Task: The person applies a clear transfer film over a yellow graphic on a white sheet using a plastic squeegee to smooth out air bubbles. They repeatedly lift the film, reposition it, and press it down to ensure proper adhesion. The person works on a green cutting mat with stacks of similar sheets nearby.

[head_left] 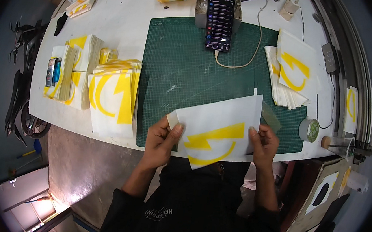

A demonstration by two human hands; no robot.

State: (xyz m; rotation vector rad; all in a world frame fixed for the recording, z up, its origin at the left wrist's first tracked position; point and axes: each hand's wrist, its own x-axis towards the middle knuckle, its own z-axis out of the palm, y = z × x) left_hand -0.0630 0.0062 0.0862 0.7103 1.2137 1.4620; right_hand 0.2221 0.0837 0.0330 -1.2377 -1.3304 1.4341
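A white paper sheet (221, 114) with a yellow lightning-and-arc print is held at a tilt above the near edge of the green cutting mat (198, 81). Its left corner is gripped between thumb and fingers of my left hand (161, 140), where a cream flap is folded over. My right hand (263, 145) pinches the opposite edge, thumb on the printed face. A thin translucent piece (271, 117) lies on the mat just beyond my right hand, partly hidden by the sheet.
Stacks of similar printed papers (110, 96) stand left of the mat; a fanned pile (289, 72) lies at its right. A phone (219, 24) leans on a box at the back, its cable (248, 62) curving across the mat. A tape roll (309, 130) sits near the right edge.
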